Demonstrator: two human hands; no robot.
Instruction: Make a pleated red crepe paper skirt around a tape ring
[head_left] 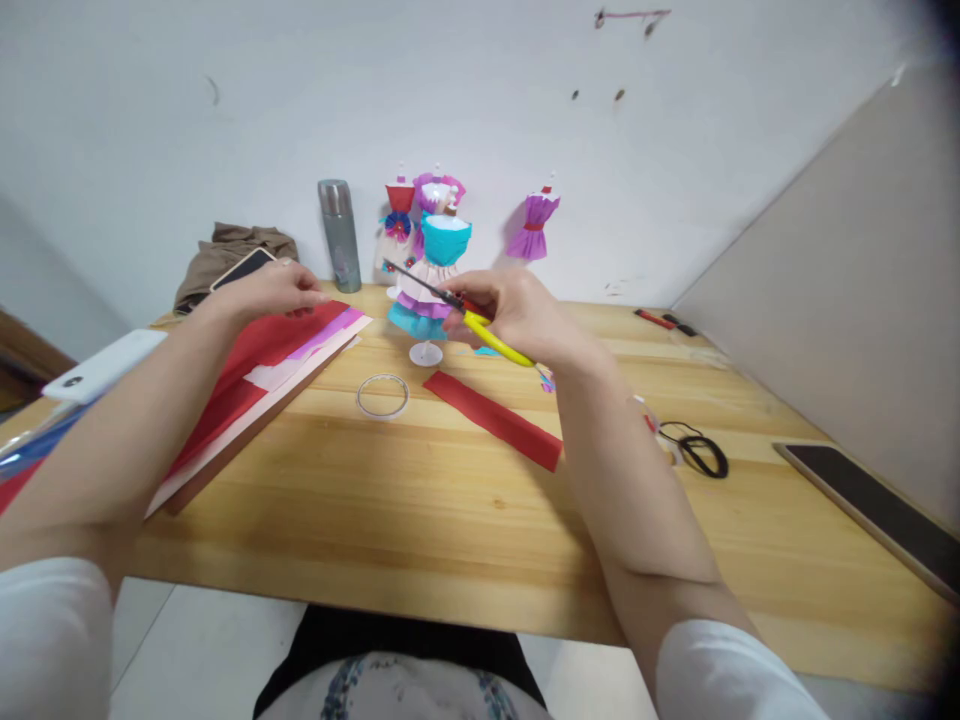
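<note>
My right hand [517, 305] is closed around a pair of scissors [499, 340] with yellow and red handles. The dark blades point up and left, crossing in front of a small dress form [448, 240] in a turquoise top and a tiered skirt of pale pink, purple and blue. Below that hand, a red paper strip [495, 420] lies on the table. Over the far end of a red crepe paper stack [259, 345], my left hand [285, 287] hangs low with loosely bent fingers. Nothing shows in its fingers; whether they touch the paper is unclear.
A tape ring [382, 396] lies mid-table [337, 540]. Further dressed forms, one in purple [534, 225], stand by the wall, near a grey thermos [340, 235]. A white phone [105, 362] rests at left. A black hair tie [703, 455] and a dark tablet-like slab [862, 500] are at right.
</note>
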